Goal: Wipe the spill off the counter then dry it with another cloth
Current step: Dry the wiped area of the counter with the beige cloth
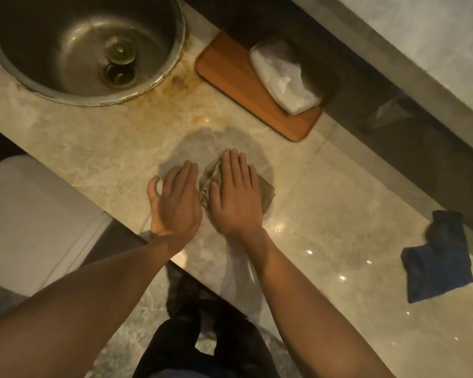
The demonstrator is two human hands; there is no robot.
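A crumpled beige cloth (206,184) lies on the marble counter (99,148), mostly under my right hand (234,195), which presses flat on it with fingers straight. My left hand (175,200) rests just to its left, palm down and fingers apart, holding nothing and touching the cloth's edge at most. A dark blue cloth (437,266) lies crumpled on the counter to the far right, away from both hands. A wet sheen with small droplets (339,268) shows on the counter between my right arm and the blue cloth.
A round steel sink (38,58) sits at the back left with rusty stains by its rim. A wooden board (230,80) with a white plastic bag (281,77) on it lies at the back. A white appliance (30,225) stands below the counter's front edge.
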